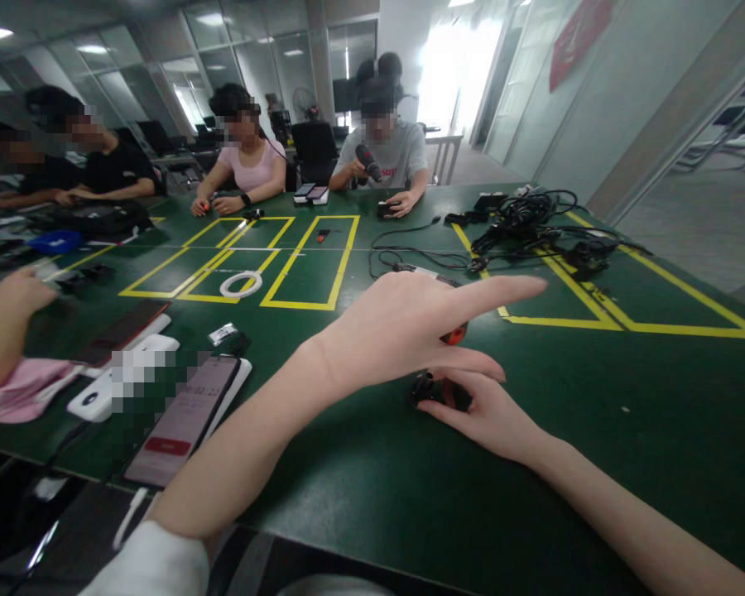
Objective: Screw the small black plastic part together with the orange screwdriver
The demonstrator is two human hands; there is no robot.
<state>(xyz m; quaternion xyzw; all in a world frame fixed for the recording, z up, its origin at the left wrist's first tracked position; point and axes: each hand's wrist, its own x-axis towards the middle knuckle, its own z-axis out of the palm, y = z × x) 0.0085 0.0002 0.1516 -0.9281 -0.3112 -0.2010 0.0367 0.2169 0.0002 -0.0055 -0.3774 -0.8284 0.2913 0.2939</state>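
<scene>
My left hand reaches across from the lower left, its back toward me. Its index finger points right and its thumb lies below. Between them shows an orange-red and black object, mostly hidden behind the hand; its kind cannot be made out. Just below, my right hand pinches a small black round part with a brassy tip, low over the green table. The two hands overlap in view, and the left thumb is close to the right fingers.
Phones and white power banks lie at left, near a pink cloth. A white tape ring rests by yellow-taped rectangles. Tangled black cables lie back right. Across the table, a person holds a drill; a co-worker's hand enters at left.
</scene>
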